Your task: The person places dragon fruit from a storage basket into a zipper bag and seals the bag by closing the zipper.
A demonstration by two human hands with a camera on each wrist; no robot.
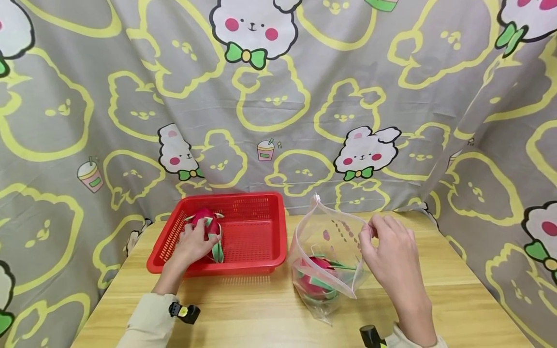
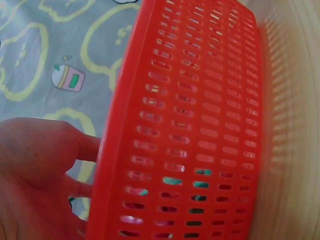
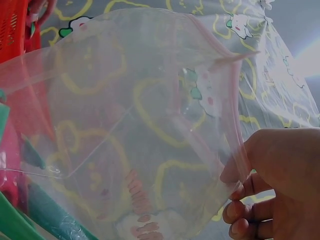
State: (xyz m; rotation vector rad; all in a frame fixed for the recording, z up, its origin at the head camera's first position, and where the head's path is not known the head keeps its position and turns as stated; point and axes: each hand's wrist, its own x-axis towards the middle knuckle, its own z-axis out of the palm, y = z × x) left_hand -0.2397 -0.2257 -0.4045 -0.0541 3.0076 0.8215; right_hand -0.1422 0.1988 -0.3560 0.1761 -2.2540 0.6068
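Left grip [image 1: 195, 245] holds pink-green dragon fruit [image 1: 202, 213] | right grip [image 1: 395, 251] pinches clear plastic zip-bag [image 1: 312, 231] | yellowish wooden tabletop [image 1: 243, 319] | grey bunny-print curtain [image 1: 291, 137]

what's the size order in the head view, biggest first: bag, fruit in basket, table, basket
1. Table
2. Basket
3. Bag, taller than the basket but narrower, covering less of the picture
4. Fruit, partly hidden by the left hand

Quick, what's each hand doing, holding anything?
Left hand: touching the red fruit in the basket; can't tell if gripping.
Right hand: closed, pinching the clear bag.
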